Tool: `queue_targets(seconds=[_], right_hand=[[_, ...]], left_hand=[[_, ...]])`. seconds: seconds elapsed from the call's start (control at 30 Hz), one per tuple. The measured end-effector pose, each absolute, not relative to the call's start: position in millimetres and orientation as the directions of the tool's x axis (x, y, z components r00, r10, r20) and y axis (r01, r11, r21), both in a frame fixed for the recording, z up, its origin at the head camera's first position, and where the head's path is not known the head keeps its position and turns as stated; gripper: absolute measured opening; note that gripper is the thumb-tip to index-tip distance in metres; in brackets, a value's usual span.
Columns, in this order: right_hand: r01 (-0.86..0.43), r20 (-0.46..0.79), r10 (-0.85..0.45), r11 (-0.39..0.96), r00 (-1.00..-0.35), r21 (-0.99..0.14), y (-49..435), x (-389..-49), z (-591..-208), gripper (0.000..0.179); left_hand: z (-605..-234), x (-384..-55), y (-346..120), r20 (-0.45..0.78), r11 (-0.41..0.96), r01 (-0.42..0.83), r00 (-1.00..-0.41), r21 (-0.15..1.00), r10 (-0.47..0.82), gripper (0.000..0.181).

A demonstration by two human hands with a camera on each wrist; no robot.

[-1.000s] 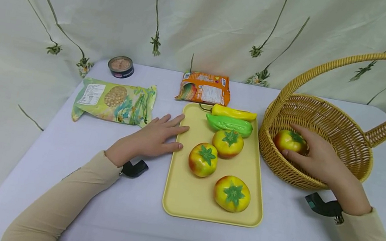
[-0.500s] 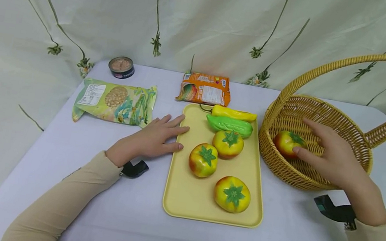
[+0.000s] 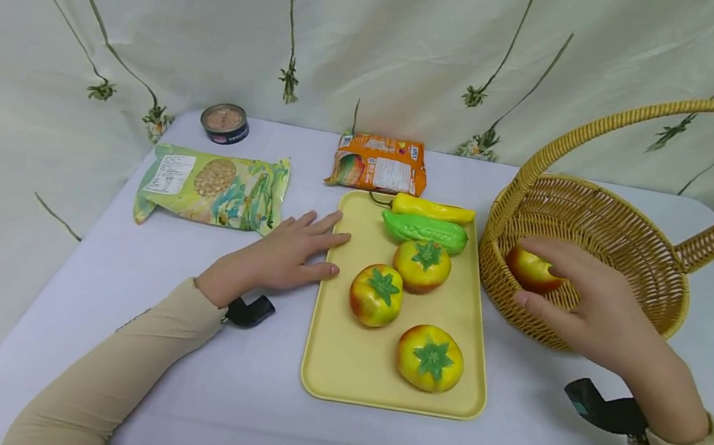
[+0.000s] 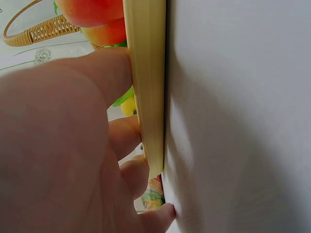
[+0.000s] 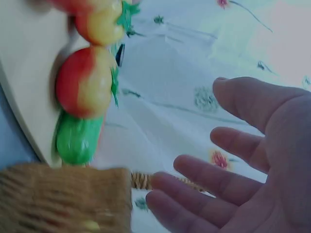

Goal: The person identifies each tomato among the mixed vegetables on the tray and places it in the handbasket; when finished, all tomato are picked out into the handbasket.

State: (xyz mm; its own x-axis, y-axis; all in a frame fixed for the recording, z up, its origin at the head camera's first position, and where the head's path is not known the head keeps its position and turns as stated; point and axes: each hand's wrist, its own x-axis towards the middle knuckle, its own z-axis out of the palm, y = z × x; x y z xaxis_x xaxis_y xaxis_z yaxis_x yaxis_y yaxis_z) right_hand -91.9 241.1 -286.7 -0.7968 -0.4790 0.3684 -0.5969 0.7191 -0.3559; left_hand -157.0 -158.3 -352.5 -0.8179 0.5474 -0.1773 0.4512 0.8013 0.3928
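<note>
My left hand lies with spread, straight fingers at the left rim of a yellow tray; its fingertips touch the rim in the left wrist view. On the tray are three yellow-red fruits with green star-shaped tops: one at the front, one at the left and one further back. Behind them lie a green pepper-like vegetable and a yellow chili pepper. Over the front of the wicker basket hovers my right hand, fingers extended and holding nothing. Partly hidden behind it, another yellow-red fruit sits in the basket.
An orange packet lies behind the tray. At the back left are a green bag with a picture of beans and a small round can. The tall basket handle arches over the right side.
My right hand has come away from the fruit in the basket, leaving it there, and moved back toward the basket's front rim. My left hand stays put.
</note>
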Motion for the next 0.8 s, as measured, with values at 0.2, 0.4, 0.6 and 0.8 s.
queue_targets(seconds=[0.2, 0.4, 0.6, 0.8], right_hand=[[-0.739, 0.432, -0.601, 0.574, -0.673, -0.353, 224, -85, -295, 0.06], [-0.764, 0.377, -0.67, 0.5, -0.64, -0.408, 214, -82, -306, 0.057], [-0.697, 0.218, -0.694, 0.543, -0.687, -0.468, 205, -79, -316, 0.067], [-0.675, 0.122, -0.736, 0.525, -0.666, -0.518, 193, -75, -329, 0.075]], left_hand=[[-353, -157, -159, -0.179, 0.804, 0.449, -0.819, 0.39, 0.545, 0.062], [-354, -158, -158, -0.181, 0.803, 0.45, -0.818, 0.391, 0.546, 0.062], [-356, -159, -159, -0.179, 0.805, 0.451, -0.82, 0.385, 0.544, 0.062], [-356, -159, -159, -0.173, 0.803, 0.456, -0.819, 0.385, 0.548, 0.062]])
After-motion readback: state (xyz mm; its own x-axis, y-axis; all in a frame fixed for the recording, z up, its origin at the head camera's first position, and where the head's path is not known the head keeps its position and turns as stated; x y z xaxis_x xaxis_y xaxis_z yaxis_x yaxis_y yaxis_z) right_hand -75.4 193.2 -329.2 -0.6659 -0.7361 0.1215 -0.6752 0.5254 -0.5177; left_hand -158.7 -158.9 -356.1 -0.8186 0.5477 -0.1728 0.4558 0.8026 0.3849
